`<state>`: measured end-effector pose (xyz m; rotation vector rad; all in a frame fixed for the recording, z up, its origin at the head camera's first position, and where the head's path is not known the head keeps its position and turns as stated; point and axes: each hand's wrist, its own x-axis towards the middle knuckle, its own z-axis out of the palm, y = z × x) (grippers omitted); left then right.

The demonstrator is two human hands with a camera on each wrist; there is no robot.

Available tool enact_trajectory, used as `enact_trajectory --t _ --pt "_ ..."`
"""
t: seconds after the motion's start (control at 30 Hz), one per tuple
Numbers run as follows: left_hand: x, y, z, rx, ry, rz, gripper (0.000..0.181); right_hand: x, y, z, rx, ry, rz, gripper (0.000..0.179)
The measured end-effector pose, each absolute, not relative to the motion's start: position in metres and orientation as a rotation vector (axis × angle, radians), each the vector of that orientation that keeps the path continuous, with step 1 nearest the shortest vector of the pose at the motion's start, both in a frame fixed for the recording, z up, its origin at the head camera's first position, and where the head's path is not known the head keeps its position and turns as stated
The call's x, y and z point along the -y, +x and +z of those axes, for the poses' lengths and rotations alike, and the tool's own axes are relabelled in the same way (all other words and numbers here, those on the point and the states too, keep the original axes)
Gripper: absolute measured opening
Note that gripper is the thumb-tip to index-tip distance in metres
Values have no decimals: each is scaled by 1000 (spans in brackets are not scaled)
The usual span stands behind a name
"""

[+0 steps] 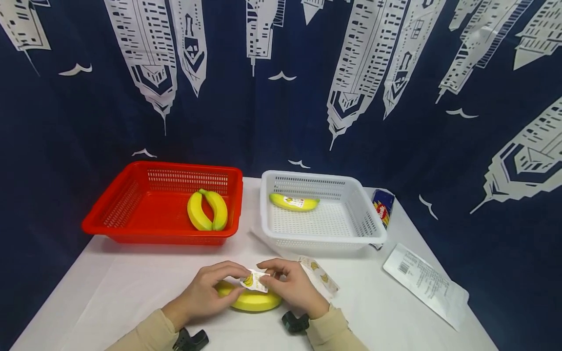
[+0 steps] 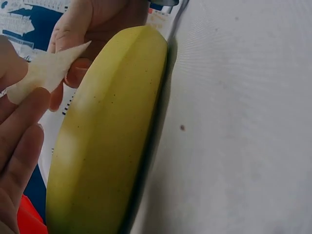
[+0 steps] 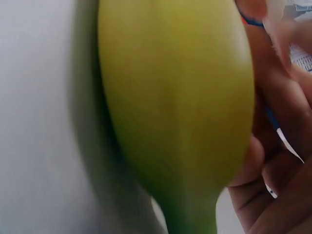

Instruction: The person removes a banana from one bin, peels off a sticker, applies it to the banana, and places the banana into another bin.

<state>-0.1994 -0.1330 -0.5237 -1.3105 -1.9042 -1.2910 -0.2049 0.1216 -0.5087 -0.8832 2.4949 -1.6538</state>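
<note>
A small white label point(image 1: 256, 282) with a banana picture on it is held just above a yellow banana point(image 1: 256, 303) on the table. My left hand point(image 1: 212, 288) pinches the label's left side between thumb and fingers. From the other side, my right hand point(image 1: 295, 287) pinches its right edge. The left wrist view shows the label's plain back point(image 2: 48, 68), slightly bent between both hands. Close up in the right wrist view, the banana point(image 3: 175, 97) has its green-tinged stem end low in the picture, and fingers are beside it. Part of the banana's top is hidden by the hands.
Behind the left hand stands a red basket point(image 1: 149, 239) with two bananas point(image 1: 208, 209). A white basket point(image 1: 325, 246) holds one labelled banana point(image 1: 294, 202). A strip of banana labels point(image 1: 322, 275), a silver pouch point(image 1: 426, 282) and a dark blue packet point(image 1: 383, 204) lie on the right.
</note>
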Motion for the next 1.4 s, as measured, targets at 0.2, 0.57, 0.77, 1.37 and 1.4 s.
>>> enact_trajectory --t 0.2,0.57,0.77,1.37,1.4 --pt "136 -194 -520 2323 -1262 -1261 79 -121 -204 -510 -2635 -854 -1678 17" --pt "139 -198 -521 2759 -1009 -1100 115 -123 -206 -509 -2725 -818 -1845 11" --pt "139 -201 -526 2622 -1056 -1198 102 -118 -202 -512 -2643 -868 -1803 13" --pt "141 -202 -529 2265 -922 -1401 25 -113 -200 -516 -2579 -1107 -1725 13" --pt "141 -203 -529 2272 -940 -1375 23 -113 -200 -516 -2582 -1118 -1719 13"
